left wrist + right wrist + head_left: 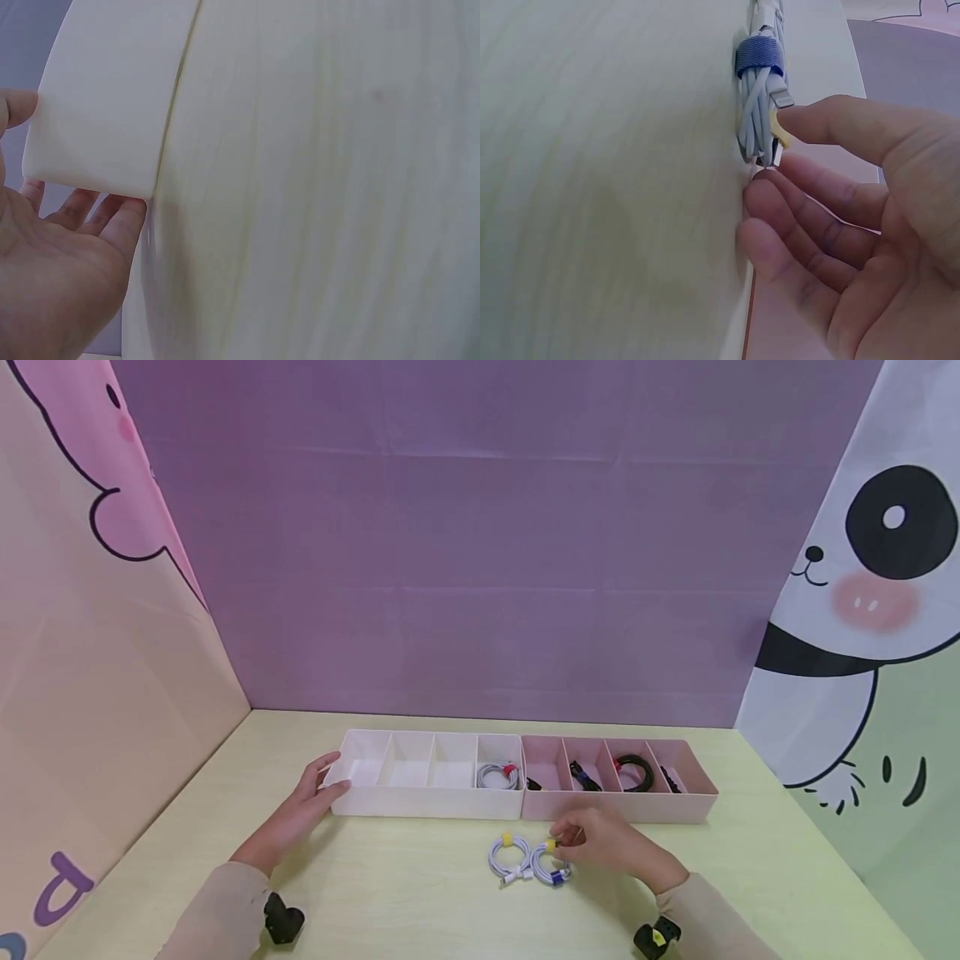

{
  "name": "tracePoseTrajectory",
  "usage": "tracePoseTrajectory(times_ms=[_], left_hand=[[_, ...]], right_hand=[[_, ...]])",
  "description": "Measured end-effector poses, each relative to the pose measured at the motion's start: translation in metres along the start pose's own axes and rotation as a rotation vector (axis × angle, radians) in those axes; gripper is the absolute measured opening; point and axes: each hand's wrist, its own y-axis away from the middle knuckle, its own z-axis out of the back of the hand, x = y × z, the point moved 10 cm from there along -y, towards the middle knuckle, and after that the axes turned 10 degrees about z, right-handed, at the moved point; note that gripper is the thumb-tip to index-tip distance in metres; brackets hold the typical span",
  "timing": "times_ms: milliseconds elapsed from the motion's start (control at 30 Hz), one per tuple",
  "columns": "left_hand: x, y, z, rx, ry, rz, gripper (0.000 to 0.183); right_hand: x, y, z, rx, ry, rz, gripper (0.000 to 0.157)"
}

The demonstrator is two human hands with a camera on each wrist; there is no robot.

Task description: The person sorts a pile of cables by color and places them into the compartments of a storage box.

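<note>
My left hand [303, 802] grips the end of a white divided box [427, 803], thumb on one side and fingers bent against the end wall [94, 127]. In front of the boxes, two coiled white charging cables [510, 860] lie side by side on the table. My right hand [600, 843] pinches at the yellow tie of the right-hand coil [542, 872]. Seen from the right wrist, this cable [756, 112] has a blue strap [759, 57] round it, with thumb and fingertips at its yellow tie [779, 130].
A pink divided box [622, 808] adjoins the white one; its compartments hold dark cables, including a black coil [643, 774]. One grey-white coil [491, 767] with a red tie sits in the white box's rightmost compartment. Purple backing [480, 568] and printed side panels surround the table [405, 893].
</note>
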Motion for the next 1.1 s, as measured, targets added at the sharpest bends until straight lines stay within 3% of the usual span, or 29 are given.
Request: tracePoseTrajectory(times_ms=[633,800,1100], left_hand=[[0.000,0.003,-0.001,0.008,0.015,-0.001,0.079],[0.000,0.004,-0.001,0.010,0.007,-0.002,0.079],[-0.002,0.006,-0.002,0.006,-0.004,0.006,0.080]], right_hand=[[-0.010,0.003,-0.007,0.014,-0.015,-0.040,0.023],[-0.014,0.004,-0.009,0.019,-0.060,-0.087,0.019],[-0.012,0.005,-0.005,0.006,-0.104,-0.088,0.012]])
